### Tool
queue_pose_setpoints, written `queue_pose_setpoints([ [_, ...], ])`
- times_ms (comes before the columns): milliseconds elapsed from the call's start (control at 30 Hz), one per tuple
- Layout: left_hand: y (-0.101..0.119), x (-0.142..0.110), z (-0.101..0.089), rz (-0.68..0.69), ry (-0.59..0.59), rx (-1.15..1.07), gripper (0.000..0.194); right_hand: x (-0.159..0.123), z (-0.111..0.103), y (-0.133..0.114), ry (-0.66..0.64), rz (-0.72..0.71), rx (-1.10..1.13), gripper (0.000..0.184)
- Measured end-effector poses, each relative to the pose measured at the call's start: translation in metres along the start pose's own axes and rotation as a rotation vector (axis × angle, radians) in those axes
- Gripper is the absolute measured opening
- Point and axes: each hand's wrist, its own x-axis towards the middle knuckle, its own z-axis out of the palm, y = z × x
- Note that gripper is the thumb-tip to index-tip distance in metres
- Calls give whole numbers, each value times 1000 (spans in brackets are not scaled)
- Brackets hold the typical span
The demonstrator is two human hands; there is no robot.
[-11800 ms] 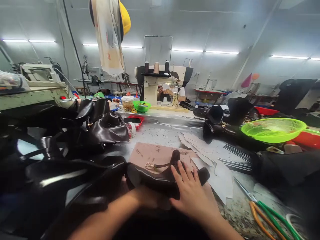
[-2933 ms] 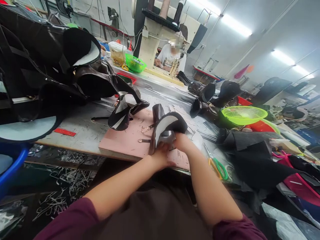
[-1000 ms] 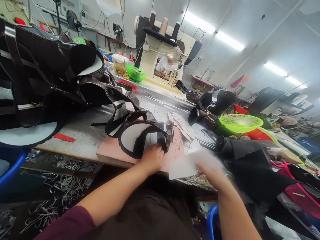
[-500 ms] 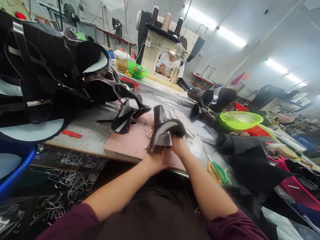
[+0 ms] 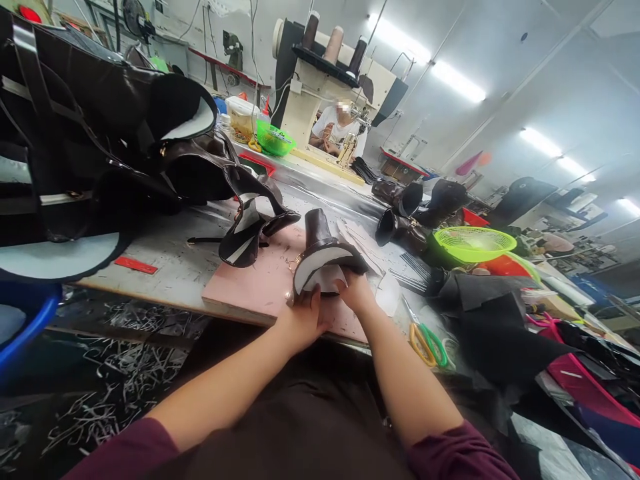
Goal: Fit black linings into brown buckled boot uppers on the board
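- Left hand (image 5: 299, 323): fingers curled on the leather boot upper (image 5: 320, 230) at its seven o'clock
- Right hand (image 5: 357, 292): gripping it at five o'clock, fingers partly hidden
- Pink board (image 5: 245, 290): mid-view, below it
- Sewing machine (image 5: 296, 107): beyond, twelve o'clock

Plum sleeves (image 5: 460, 452) end near the elbows, and a dark brown garment (image 5: 295, 433) covers the front.

Sewing machine (image 5: 313, 83) stands at twelve o'clock

It carries three thread spools (image 5: 333, 49). A green bowl (image 5: 274, 140) sits at eleven o'clock, a lime-green basket (image 5: 474, 248) at three, orange-and-green-handled scissors (image 5: 423, 333) at four, and a red strip (image 5: 136, 265) at nine.
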Motion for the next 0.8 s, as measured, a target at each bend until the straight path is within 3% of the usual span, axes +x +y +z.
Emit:
queue_pose_setpoints([
  [333, 1, 3, 0, -19, -33, 16, 76, -5, -1, 10, -12, -51, 5, 65],
  [600, -2, 5, 3, -11, -45, -9, 74, -10, -5, 3, 12, -124, -51, 67],
  [733, 0, 7, 0, -46, -35, -7, 66, -14, -4, -8, -26, -67, -14, 55],
  [800, 3, 12, 0, 0, 13, -25, 67, -16, -1, -12, -77, -9, 13, 44],
])
